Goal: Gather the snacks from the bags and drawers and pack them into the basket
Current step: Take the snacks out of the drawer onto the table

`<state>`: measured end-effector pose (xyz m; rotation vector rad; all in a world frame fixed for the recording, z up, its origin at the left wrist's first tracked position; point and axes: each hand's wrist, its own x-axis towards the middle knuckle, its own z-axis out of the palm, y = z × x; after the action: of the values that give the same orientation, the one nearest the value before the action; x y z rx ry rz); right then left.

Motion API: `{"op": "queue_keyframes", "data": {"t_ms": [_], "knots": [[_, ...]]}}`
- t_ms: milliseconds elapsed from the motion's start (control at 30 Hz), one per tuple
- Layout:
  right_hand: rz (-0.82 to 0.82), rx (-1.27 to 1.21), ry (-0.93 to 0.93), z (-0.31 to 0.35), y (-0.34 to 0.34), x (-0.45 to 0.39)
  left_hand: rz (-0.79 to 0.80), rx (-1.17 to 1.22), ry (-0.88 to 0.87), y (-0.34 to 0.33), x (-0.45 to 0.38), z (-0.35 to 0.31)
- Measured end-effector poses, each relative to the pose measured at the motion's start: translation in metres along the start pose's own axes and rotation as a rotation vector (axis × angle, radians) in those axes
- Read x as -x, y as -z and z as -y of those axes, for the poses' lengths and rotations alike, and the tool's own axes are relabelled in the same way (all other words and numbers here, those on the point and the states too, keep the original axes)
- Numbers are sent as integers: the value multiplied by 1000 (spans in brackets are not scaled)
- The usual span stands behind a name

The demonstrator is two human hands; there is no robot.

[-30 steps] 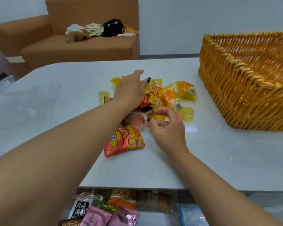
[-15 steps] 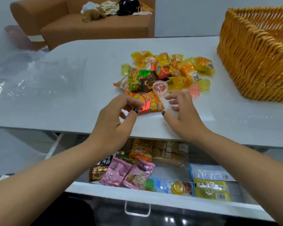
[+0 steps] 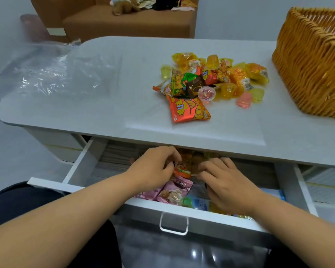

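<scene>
Both hands have left the snack pile on the table top: the left hand (image 3: pixel 155 167) and right hand (image 3: pixel 226 182) now reach down into the open drawer (image 3: pixel 81 165), fingers on the orange packet (image 3: pixel 183 165) near its back edge

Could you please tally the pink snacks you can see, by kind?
Pink jelly cups on the table: 2
Pink packets in the open drawer: 2, one partly under the left arm
Total: 4
</scene>
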<state>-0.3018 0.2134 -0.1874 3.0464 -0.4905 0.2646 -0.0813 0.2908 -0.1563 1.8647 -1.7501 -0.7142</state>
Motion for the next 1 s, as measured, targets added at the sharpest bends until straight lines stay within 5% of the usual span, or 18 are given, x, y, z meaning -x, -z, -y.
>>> {"op": "queue_keyframes", "data": {"t_ms": [500, 700, 1000], "knots": [[398, -107, -175, 9, -8, 3, 196, -234, 329, -13, -3, 37], [589, -301, -285, 14, -18, -6, 400, -385, 513, -19, -9, 47], [714, -436, -375, 6, -32, -19, 418, -361, 614, -26, -26, 47]]}}
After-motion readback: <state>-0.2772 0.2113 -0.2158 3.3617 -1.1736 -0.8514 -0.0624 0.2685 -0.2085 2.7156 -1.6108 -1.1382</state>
